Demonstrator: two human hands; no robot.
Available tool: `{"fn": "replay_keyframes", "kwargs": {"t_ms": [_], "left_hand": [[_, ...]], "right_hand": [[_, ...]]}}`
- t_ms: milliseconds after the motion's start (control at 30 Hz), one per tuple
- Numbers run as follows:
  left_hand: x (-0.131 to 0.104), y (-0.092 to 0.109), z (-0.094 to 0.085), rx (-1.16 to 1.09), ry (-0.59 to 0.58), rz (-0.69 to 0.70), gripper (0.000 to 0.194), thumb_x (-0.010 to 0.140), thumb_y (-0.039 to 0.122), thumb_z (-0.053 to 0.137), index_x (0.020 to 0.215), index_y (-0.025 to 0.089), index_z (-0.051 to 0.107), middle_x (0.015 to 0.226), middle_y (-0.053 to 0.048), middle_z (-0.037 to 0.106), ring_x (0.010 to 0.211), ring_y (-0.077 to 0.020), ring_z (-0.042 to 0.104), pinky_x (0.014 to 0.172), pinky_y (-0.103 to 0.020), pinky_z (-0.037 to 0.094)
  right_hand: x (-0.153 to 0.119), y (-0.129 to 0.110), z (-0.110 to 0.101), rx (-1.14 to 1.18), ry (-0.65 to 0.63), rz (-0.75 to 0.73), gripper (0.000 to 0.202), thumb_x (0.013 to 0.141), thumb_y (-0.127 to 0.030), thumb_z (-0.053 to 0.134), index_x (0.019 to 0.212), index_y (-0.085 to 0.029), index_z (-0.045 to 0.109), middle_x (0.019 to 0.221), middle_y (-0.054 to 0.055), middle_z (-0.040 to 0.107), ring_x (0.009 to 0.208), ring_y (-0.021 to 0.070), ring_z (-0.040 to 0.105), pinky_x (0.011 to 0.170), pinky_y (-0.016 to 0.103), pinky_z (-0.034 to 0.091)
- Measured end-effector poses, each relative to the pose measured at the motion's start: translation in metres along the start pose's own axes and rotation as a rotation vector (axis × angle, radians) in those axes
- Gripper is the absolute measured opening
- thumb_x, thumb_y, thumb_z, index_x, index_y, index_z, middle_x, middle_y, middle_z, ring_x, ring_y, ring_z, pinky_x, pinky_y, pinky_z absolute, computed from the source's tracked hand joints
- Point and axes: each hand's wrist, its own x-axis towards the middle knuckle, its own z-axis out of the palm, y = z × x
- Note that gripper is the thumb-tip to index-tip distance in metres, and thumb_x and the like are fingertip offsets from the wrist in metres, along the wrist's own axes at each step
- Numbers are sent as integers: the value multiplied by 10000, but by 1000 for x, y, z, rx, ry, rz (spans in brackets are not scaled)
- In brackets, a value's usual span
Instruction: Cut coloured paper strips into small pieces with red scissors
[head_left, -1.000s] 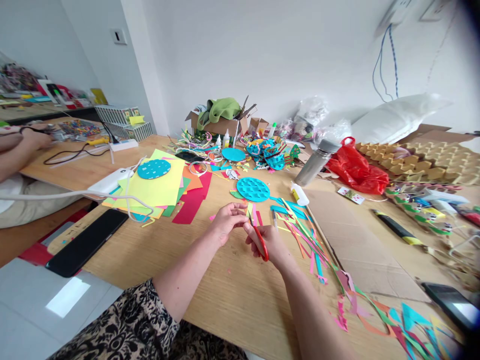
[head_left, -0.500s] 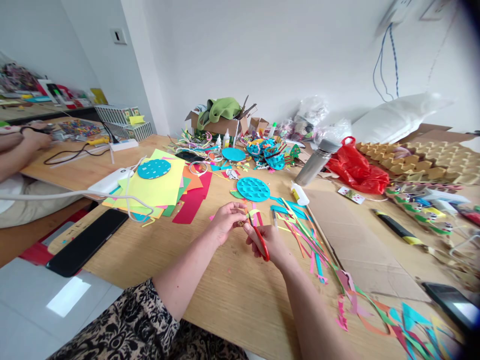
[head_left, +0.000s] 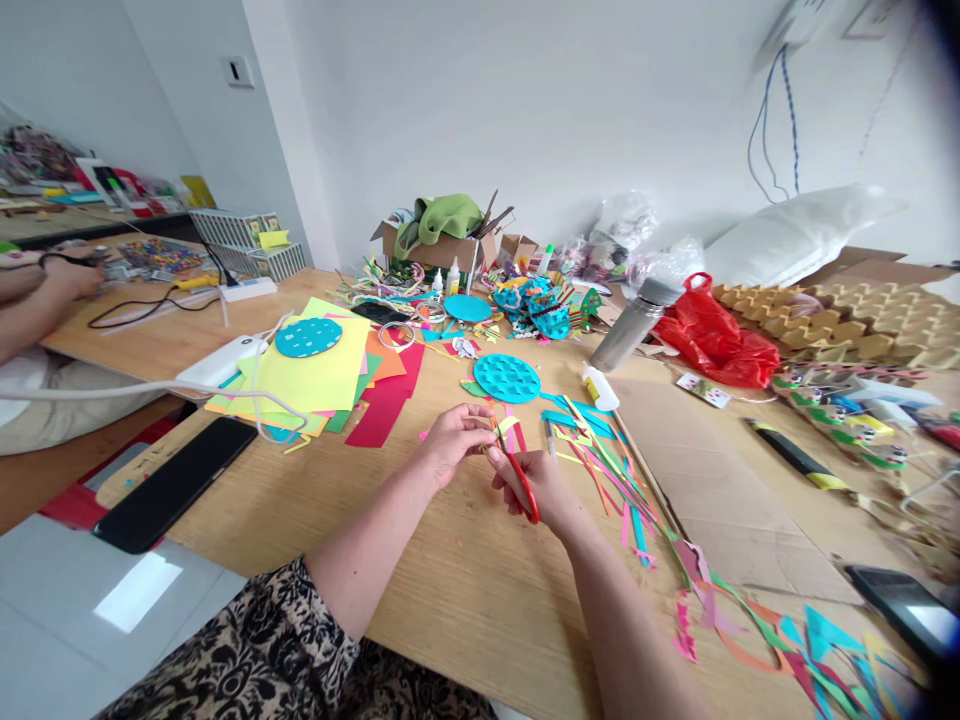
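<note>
Red-handled scissors (head_left: 528, 492) are in my right hand (head_left: 541, 488), fingers wrapped round the handles and blades pointing up and left. My left hand (head_left: 455, 440) pinches a small piece right at the blades; it looks tan or yellowish and is mostly hidden by my fingers. A pale yellow paper scrap (head_left: 508, 424) shows just beyond the blades. Past my hands lies a blue oval (head_left: 506, 378) with rows of raised scallops. Thin coloured paper strips (head_left: 600, 460) are scattered to the right of my right hand.
Coloured paper sheets (head_left: 330, 370) and a black phone (head_left: 176, 485) lie to the left. A glue bottle (head_left: 598, 387), metal flask (head_left: 634, 325), cardboard sheet (head_left: 720, 480) and black-yellow cutter (head_left: 795, 453) are on the right. Another person's hands (head_left: 64, 280) work at the far left.
Both hands stay nearly in place. The pale yellow scrap by the blades has shifted slightly, and less of the small piece in my left fingers shows.
</note>
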Motion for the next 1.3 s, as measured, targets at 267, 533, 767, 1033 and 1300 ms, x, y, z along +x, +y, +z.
{"fn": "replay_keyframes", "kwargs": {"t_ms": [267,533,767,1033,1300], "left_hand": [[0,4,-2,22,-4,-10,355,575,103,694,907,129,571,636,-2,609,574,-109,580,590,-239,426],[0,3,-2,26,-12,-23,394,574,86,695,942,128,560,637,2,607,574,-107,579,595,-242,436],[-1,5,-3,26,-28,-31,389,562,86,701,922,124,559,621,13,591,562,-102,570,595,-244,435],[-1,6,-2,4,-2,-34,396,559,82,684,929,125,550,627,15,588,549,-95,560,596,-241,432],[-1,6,-2,39,-20,-53,371,562,66,660,912,122,552,592,20,581,535,-94,551,582,-238,430]], "right_hand": [[1,3,-1,-26,-10,-10,501,746,-601,567,539,-144,563,427,13,535,344,108,510,316,189,336],[-2,-2,-1,-24,-8,4,508,741,-605,570,533,-141,557,417,7,523,336,99,498,309,180,325],[0,0,-1,-31,-21,-5,501,744,-600,568,533,-146,557,425,12,531,342,104,503,307,184,322],[0,0,0,-20,-16,2,499,748,-588,570,510,-151,531,423,15,529,336,102,496,305,179,329],[1,5,-1,-22,-36,-14,493,737,-598,578,537,-149,546,433,15,537,343,107,508,298,175,327]]}}
